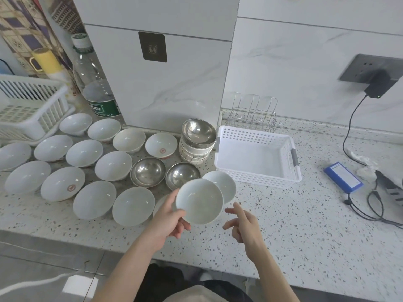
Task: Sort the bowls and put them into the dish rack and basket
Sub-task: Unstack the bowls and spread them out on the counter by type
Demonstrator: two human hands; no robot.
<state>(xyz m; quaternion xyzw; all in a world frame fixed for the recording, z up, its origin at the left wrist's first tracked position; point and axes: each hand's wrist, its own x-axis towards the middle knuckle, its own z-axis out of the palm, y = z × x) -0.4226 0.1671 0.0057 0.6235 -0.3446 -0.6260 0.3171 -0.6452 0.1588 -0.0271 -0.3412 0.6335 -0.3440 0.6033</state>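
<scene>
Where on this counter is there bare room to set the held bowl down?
Bare counter lies in front of the white basket, between the right hand and the blue battery pack. The basket is empty too. Left of the held bowl, gripped by the left hand, bowls crowd the surface.

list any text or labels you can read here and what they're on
"...tbon": green label of the plastic bottle, start cut off; the small print beneath is too blurred to read.
Red round stamps inside two white bowls: too small to read.
Blue battery pack label: print blurred, unreadable.
</scene>
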